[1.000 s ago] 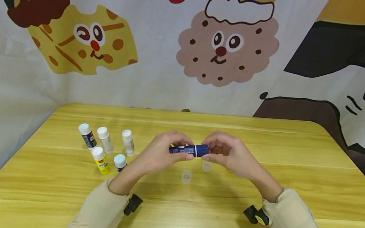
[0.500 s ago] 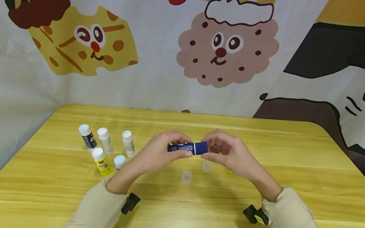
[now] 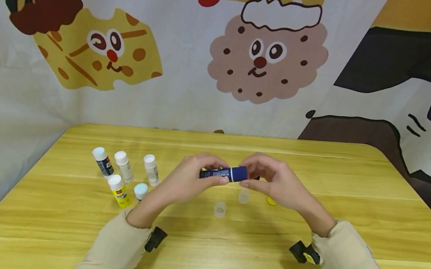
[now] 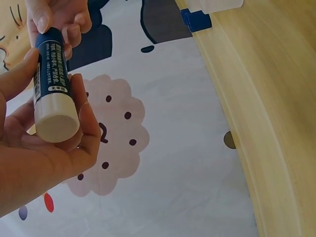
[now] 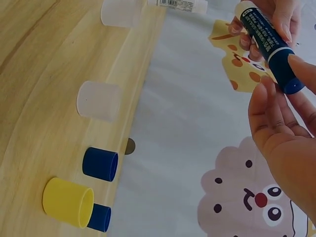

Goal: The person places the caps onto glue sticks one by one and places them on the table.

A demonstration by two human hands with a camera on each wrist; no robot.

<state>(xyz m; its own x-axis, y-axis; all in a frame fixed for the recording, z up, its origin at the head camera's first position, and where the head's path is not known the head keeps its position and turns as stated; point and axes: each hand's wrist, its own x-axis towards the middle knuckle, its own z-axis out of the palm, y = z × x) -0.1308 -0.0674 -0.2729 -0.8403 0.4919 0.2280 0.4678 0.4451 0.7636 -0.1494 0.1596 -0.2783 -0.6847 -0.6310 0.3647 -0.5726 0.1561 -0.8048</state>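
Observation:
A dark blue glue stick (image 3: 216, 173) with a white base is held sideways above the table. My left hand (image 3: 189, 180) grips its body between thumb and fingers. In the left wrist view the white base (image 4: 57, 121) points toward the camera, and printed text shows on the label. My right hand (image 3: 275, 184) pinches the blue cap (image 5: 284, 71) at the other end, thumb on one side and fingers on the other. The cap sits on the stick, against a pale ring. Some right fingertips are hidden behind the cap in the head view.
Several glue sticks with white tops, one of them yellow (image 3: 121, 194), stand at the left of the wooden table (image 3: 224, 261). Loose caps stand near the hands: translucent caps (image 5: 98, 101), blue caps (image 5: 100, 164) and a yellow cap (image 5: 68, 202). A printed cloth hangs behind.
Both hands stay nearly in place with the glue stick between them. My right hand has shifted very slightly right, and more of the yellow cap below it shows.

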